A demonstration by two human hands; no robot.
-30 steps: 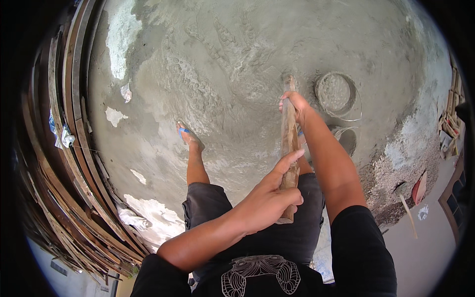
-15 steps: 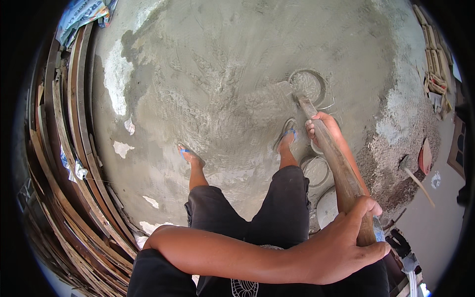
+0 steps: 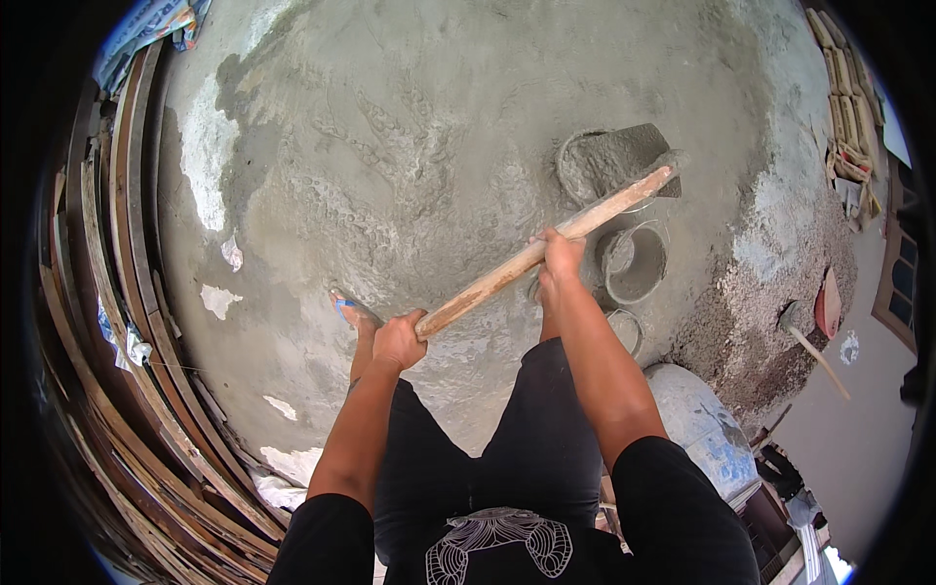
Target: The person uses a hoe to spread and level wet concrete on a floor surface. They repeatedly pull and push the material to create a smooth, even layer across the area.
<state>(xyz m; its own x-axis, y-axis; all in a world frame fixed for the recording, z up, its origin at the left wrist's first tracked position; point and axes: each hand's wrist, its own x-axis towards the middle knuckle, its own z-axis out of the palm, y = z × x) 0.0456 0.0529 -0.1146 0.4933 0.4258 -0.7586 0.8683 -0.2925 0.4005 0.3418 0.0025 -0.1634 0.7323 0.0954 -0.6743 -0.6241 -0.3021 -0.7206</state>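
Note:
Both my hands grip a long wooden handle (image 3: pixel 507 271) that runs from lower left up to the right. My left hand (image 3: pixel 398 339) closes around its near end. My right hand (image 3: pixel 560 255) holds it at the middle. The far end carries a cement-caked hoe blade (image 3: pixel 624 156), raised over a round imprint in the wet grey mortar (image 3: pixel 390 146). My left foot in a blue sandal (image 3: pixel 351 310) stands on the mortar below the handle.
Ring marks (image 3: pixel 634 261) dent the mortar by my right hand. Stacked wooden planks (image 3: pixel 107 322) curve along the left. A gravel heap (image 3: pixel 770 292) with a second tool (image 3: pixel 809 341) lies at the right, bricks (image 3: pixel 846 107) beyond. A pale sack (image 3: pixel 697 424) sits by my right leg.
The handle swung from upright to slanted, its blade now lifted at the upper right. My left hand moved from the right side to the handle's near end at centre; the right hand slid to mid-handle.

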